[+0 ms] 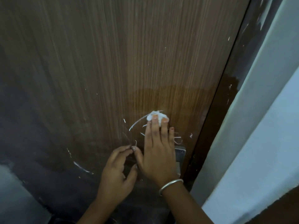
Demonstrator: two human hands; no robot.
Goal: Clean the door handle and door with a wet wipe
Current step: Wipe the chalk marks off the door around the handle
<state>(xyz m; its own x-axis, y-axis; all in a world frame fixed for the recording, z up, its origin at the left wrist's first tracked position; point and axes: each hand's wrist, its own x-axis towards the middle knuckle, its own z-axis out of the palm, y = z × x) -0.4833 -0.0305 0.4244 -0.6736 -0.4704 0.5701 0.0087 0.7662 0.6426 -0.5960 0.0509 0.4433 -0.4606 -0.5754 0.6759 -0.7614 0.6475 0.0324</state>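
A brown wood-grain door (113,62) fills the view, with white paint streaks near its lower middle and a darker wet patch above my fingers. My right hand (157,151) lies flat on the door and presses a crumpled white wet wipe (157,117) under its fingertips. The metal handle plate (179,155) shows just right of that hand; the lever itself is hidden behind it. My left hand (119,172) rests lower left against the door, fingers curled loosely and holding nothing.
A dark door frame (226,102) runs along the door's right edge, with a pale wall (267,126) beyond it. A silver bangle (170,185) sits on my right wrist. A grey surface (14,194) shows at the lower left.
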